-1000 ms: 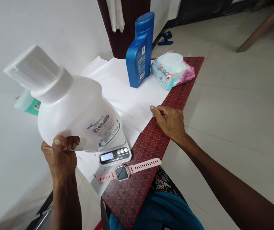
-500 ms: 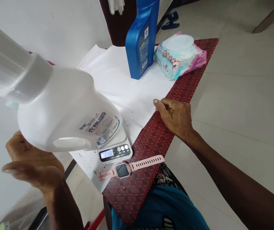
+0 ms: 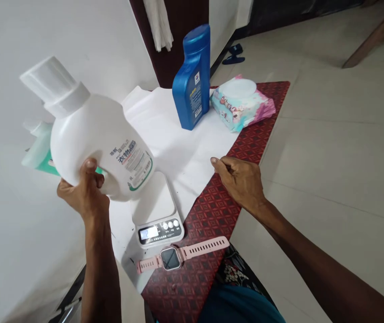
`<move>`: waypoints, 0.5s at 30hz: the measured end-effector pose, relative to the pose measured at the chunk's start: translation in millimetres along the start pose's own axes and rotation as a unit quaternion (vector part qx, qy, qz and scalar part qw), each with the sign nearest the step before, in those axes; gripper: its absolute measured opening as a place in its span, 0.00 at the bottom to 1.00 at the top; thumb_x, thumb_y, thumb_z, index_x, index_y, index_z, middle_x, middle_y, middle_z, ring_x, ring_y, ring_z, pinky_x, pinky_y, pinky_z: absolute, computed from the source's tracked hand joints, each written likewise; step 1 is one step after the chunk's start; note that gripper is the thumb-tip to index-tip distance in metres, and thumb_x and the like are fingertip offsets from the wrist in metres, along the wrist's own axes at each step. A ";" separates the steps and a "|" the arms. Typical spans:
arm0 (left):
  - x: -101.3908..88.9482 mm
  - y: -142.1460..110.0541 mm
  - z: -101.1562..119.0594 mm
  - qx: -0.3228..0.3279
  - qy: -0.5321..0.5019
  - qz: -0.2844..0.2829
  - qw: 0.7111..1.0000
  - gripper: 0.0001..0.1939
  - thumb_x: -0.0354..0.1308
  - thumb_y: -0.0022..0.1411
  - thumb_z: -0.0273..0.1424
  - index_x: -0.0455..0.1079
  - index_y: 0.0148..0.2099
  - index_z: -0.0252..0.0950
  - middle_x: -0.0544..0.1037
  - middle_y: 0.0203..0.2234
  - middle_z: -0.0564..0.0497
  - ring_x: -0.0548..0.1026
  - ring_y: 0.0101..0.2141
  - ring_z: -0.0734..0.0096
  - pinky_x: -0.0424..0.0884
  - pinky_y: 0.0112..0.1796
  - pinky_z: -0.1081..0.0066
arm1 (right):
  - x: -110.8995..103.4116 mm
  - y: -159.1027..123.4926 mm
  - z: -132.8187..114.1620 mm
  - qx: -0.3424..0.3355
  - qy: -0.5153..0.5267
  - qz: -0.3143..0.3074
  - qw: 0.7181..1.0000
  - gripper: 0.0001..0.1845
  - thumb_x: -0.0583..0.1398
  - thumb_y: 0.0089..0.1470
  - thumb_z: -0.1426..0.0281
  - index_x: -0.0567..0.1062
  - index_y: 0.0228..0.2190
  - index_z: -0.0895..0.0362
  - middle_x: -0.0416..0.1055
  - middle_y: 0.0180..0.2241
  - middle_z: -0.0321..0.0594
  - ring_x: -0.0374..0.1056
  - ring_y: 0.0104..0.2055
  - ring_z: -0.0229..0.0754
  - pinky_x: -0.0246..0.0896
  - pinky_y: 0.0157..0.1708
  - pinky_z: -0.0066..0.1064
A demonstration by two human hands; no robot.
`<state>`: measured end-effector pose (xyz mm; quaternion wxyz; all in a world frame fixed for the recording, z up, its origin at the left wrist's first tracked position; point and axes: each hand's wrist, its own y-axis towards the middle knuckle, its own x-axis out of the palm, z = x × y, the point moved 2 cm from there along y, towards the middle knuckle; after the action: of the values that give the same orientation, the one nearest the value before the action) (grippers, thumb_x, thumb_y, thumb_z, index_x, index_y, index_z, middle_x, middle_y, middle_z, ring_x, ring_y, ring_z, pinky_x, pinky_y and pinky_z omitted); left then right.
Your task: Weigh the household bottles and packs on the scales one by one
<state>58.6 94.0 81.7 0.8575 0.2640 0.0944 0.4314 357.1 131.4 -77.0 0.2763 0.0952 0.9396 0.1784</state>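
Observation:
My left hand (image 3: 86, 190) is wrapped round the handle of a large white laundry detergent bottle (image 3: 91, 130). The bottle is tilted, its cap to the upper left, and is raised off a white kitchen scale (image 3: 156, 202). On the lit display of the scale only a "2" is legible. In front of the scale a pink smartwatch (image 3: 170, 258) lies with its strap spread out. My right hand (image 3: 240, 179) rests as a fist at the table's right edge, thumb on top, and nothing shows in it.
Farther back stand a blue bottle (image 3: 192, 85) and a pack of wet wipes (image 3: 240, 101). A green container (image 3: 42, 157) is partly hidden behind the detergent bottle. White paper (image 3: 192, 148) covers part of the red patterned tabletop (image 3: 212, 208). A wall (image 3: 17, 215) rises at left.
My left hand has closed on the detergent bottle's handle and lifted it off the scale. The display no longer shows 2132. My right hand keeps its place; the view has tilted up.

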 end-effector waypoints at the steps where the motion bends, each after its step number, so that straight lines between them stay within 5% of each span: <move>1: 6.4 8.5 -7.1 0.000 0.008 0.007 1.000 0.23 0.76 0.42 0.39 0.62 0.21 0.39 0.58 0.13 0.60 0.57 0.16 0.77 0.52 0.17 0.70 | -0.5 0.3 -0.6 0.000 0.004 0.004 1.000 0.35 0.50 0.71 0.43 0.56 0.18 0.50 0.56 0.16 0.34 0.56 0.21 0.40 0.48 0.29 0.38; 6: 28.6 43.4 -47.0 -0.016 0.057 0.037 0.998 0.22 0.75 0.41 0.43 0.65 0.26 0.39 0.65 0.18 0.58 0.60 0.17 0.77 0.53 0.18 0.70 | -1.6 2.3 -1.8 -0.003 0.029 0.012 1.000 0.35 0.50 0.71 0.43 0.54 0.19 0.50 0.54 0.16 0.33 0.53 0.20 0.39 0.46 0.28 0.37; 15: 38.9 91.0 -107.4 0.015 0.047 0.120 0.992 0.23 0.76 0.46 0.43 0.66 0.29 0.38 0.70 0.25 0.52 0.62 0.21 0.74 0.54 0.20 0.67 | -1.4 2.7 -1.3 -0.004 0.023 0.011 1.000 0.34 0.51 0.73 0.45 0.56 0.20 0.51 0.57 0.17 0.33 0.55 0.21 0.38 0.47 0.28 0.36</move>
<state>-22.2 209.0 42.4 0.7902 0.2658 0.1086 0.5413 357.8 133.1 -74.3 0.2528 0.1006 0.9439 0.1869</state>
